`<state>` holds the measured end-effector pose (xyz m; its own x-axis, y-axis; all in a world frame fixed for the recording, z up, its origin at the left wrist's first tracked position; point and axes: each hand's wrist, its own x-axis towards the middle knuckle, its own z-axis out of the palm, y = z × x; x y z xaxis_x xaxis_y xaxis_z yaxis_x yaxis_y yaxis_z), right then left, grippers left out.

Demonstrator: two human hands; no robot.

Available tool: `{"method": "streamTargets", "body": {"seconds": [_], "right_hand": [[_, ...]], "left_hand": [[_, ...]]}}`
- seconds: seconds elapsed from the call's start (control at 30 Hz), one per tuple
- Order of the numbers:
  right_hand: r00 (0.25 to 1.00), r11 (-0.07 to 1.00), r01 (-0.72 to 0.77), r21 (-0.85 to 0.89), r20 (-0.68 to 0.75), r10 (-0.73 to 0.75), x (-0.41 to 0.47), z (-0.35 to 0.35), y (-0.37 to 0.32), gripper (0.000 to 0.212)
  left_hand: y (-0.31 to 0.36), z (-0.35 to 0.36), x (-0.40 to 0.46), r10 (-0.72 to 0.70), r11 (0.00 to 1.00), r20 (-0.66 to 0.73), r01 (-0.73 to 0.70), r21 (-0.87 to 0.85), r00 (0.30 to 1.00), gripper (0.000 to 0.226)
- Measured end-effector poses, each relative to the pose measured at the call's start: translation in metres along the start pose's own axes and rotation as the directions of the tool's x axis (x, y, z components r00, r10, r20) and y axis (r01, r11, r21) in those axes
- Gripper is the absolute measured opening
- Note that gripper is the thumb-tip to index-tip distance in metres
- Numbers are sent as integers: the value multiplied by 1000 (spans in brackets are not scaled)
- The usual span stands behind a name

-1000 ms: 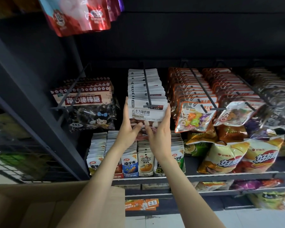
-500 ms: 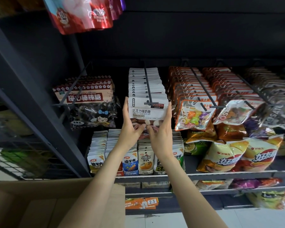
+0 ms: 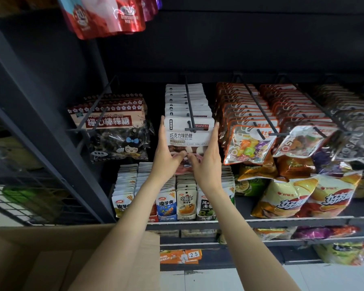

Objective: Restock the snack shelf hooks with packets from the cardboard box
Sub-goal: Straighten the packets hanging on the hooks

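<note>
A white chocolate milk candy packet (image 3: 188,136) hangs at the front of the centre hook (image 3: 188,101), whose black tip pokes through the packet's top. My left hand (image 3: 166,156) holds its left side, fingers up along the edge and thumb across the lower front. On the packet's right side my right hand (image 3: 206,162) holds it the same way. A row of several matching white packets fills the hook behind it. The open cardboard box (image 3: 51,259) sits at the lower left, under my left forearm; its inside is not visible.
Plum lollipop bags (image 3: 109,131) hang on the left hook. Orange and clear candy bags (image 3: 250,141) fill the hooks to the right. Small snack packs (image 3: 185,202) and chip bags (image 3: 292,198) stand on the shelf below. Red foil bags (image 3: 107,15) hang overhead.
Both hands stay on the packet's sides. The packet has shifted slightly up and back along the hook.
</note>
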<state>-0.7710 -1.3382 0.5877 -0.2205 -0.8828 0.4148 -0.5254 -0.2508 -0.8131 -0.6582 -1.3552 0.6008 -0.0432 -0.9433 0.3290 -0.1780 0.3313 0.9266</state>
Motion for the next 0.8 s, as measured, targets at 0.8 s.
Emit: {"method": "streamTargets", "body": {"seconds": [0.8], "right_hand": [[996, 996, 86, -28, -14, -87, -19, -9, -1, 100]], "left_hand": [[-14, 4, -20, 16, 1000, -1, -17, -4, 1000, 118]]}}
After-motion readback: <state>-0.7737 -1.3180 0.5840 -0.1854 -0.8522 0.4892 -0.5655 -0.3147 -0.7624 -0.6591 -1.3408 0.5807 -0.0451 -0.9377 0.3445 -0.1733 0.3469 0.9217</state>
